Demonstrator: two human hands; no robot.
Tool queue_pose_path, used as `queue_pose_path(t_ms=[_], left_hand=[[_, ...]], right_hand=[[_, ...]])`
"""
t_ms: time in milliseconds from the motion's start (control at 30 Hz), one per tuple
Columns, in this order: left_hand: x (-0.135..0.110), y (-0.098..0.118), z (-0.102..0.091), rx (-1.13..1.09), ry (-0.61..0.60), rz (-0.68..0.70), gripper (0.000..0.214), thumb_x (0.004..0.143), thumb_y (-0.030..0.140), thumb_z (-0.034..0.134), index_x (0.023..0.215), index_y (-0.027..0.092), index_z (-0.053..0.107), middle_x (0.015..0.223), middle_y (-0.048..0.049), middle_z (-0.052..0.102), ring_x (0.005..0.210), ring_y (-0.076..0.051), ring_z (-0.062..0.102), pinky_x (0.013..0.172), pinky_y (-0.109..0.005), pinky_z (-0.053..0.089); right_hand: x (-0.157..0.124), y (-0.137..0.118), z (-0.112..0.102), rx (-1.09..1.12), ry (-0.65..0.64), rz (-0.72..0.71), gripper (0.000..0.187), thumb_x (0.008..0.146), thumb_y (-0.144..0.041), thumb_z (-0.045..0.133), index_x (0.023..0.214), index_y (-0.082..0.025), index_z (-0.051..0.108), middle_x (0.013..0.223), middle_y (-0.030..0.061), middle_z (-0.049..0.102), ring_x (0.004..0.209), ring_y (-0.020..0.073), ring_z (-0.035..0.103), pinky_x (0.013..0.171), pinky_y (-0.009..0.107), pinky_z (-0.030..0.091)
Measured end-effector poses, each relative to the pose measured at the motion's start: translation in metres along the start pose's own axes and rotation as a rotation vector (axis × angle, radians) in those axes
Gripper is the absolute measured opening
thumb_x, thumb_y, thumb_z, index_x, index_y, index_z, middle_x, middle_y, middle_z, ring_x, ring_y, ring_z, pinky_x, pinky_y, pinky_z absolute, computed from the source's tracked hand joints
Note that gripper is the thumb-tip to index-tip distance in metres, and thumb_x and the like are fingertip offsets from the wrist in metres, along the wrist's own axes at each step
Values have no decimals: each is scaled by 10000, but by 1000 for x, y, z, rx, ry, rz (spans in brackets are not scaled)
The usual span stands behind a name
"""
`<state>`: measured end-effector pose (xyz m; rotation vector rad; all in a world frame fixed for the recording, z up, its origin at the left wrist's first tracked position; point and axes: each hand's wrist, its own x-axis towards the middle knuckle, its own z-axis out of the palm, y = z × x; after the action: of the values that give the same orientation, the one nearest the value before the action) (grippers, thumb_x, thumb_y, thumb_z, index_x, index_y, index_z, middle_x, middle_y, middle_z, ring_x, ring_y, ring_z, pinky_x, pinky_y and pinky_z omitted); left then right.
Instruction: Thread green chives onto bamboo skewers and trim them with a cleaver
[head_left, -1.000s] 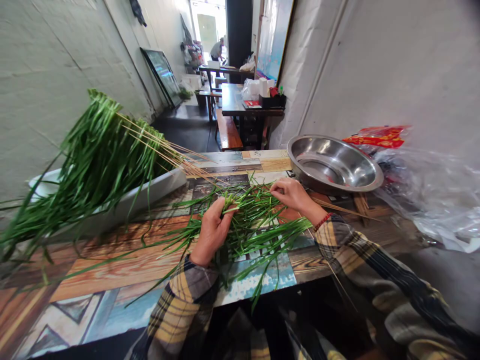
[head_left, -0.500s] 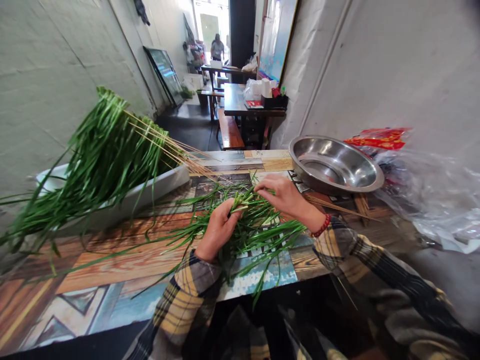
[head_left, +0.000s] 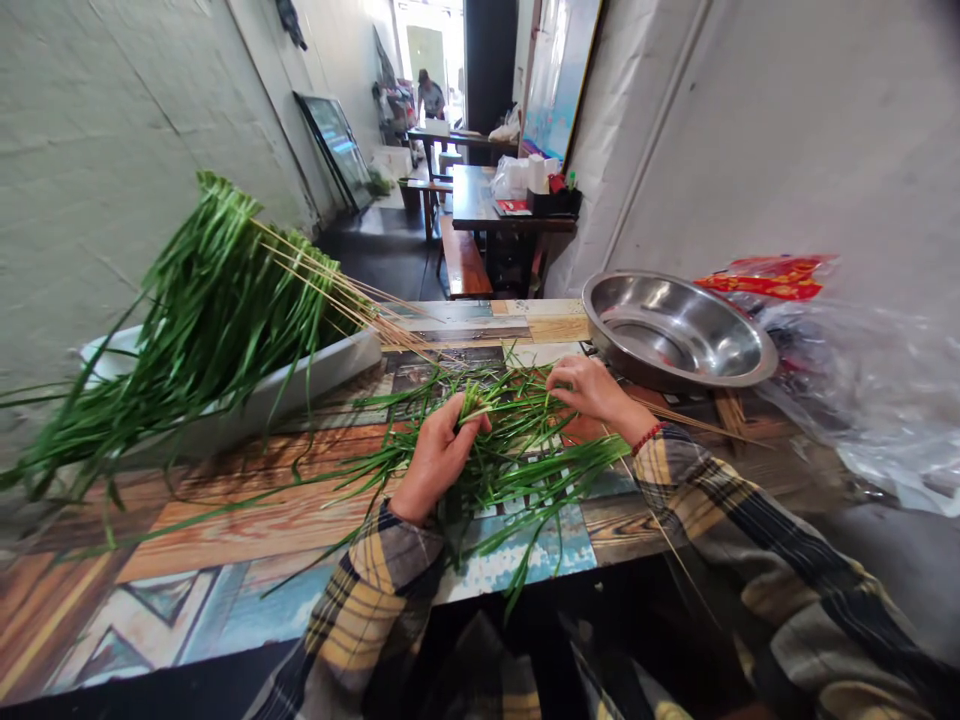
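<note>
Drawn away from the left hand since the previous frame, the bare right hand (head_left: 589,392) is now farther to the right, above the far edge of a loose, tangled pile of long green leaves (head_left: 555,477). Its fingers curl inward close to the leaves; whether they pinch one cannot be told. The bare left hand (head_left: 433,455), at the pile's left side, pinches a small bunch of pale-ended green stalks (head_left: 478,398) between thumb and fingers. Much seems finished: a thick row of dark green leaves (head_left: 217,270), gathered at their pale ends on slender tan wooden sticks (head_left: 337,283), drapes over a long white tray (head_left: 322,382) at the left. What seems left is the loose pile and the bunch in hand. Beneath everything, the worktop (head_left: 225,535) has a patchwork print of brown, orange, white and blue planks. Toward its right end sit a round, shiny steel basin (head_left: 697,312), more thin tan sticks (head_left: 701,426) and crumpled clear plastic (head_left: 885,385). Beyond, a narrow, white-walled room holds a dark-edged dining table (head_left: 472,180) and a reddish-brown wooden bench (head_left: 465,258); a person (head_left: 431,97) is near the bright doorway.
</note>
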<state>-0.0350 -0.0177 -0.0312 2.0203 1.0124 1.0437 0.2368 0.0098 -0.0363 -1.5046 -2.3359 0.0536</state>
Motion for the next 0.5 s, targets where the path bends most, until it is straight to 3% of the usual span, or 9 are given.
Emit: queue_pose_path(t_ms=[233, 333, 500], left_hand=[[1, 0, 1, -43, 30, -15, 287, 920, 355, 429, 967, 185, 656, 925, -44, 673, 862, -172, 593, 772, -284, 437], [0, -1, 0, -64, 75, -29, 299, 923, 364, 426, 1005, 187, 653, 876, -40, 671, 829, -167, 591, 769, -285, 440], [-1, -1, -3, -87, 136, -51, 270, 923, 352, 428, 975, 189, 638, 782, -13, 616, 740, -141, 546, 711, -258, 421]], right_hand=[[11, -44, -45, 357, 161, -81, 68, 812, -161, 550, 778, -184, 604, 837, 18, 638, 795, 148, 571, 777, 289, 428], [19, -69, -49, 305, 228, -125, 80, 818, -149, 526, 800, -189, 593, 851, 18, 629, 829, 155, 564, 793, 299, 417], [28, -94, -40, 194, 156, -254, 96, 844, -175, 535, 823, -201, 625, 873, 29, 633, 883, 184, 550, 811, 330, 387]])
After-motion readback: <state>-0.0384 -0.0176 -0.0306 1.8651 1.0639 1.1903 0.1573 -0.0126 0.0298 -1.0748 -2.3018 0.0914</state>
